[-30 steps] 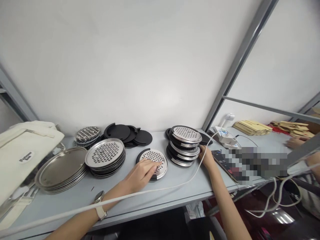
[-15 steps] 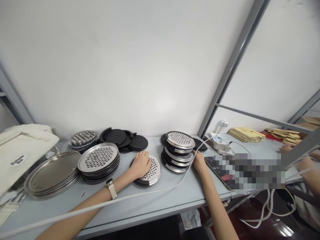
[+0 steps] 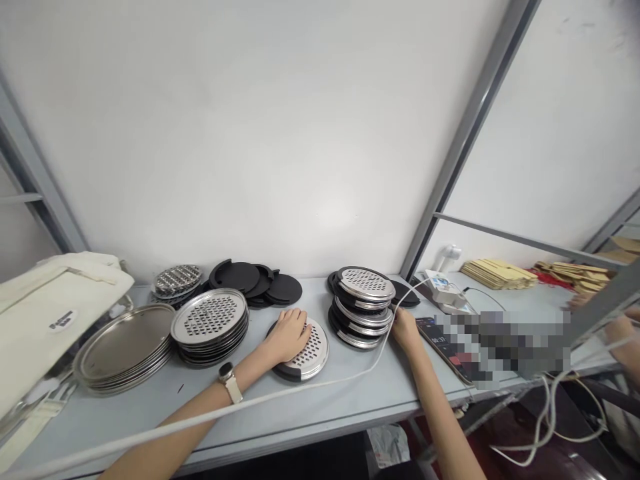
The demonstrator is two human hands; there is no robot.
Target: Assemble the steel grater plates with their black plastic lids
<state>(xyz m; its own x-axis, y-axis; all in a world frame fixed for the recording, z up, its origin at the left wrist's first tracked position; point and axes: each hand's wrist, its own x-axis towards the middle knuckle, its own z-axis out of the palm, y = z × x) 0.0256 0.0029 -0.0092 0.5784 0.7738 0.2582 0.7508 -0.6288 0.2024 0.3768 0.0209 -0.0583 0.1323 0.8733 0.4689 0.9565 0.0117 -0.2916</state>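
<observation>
Grey table (image 3: 350, 393): left hand (image 3: 289, 335) flat on perforated disc (image 3: 306, 350); right hand (image 3: 406, 330) grip unclear.

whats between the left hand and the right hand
In the head view, the stack of grater discs stands between the left hand and right hand.

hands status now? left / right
Left hand: open, palm flat on the perforated disc.
Right hand: against the disc stack; grip cannot be told.

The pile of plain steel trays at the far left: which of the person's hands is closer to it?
Left. The left hand rests on a perforated disc nearer the trays; the right hand is farther off.
</observation>
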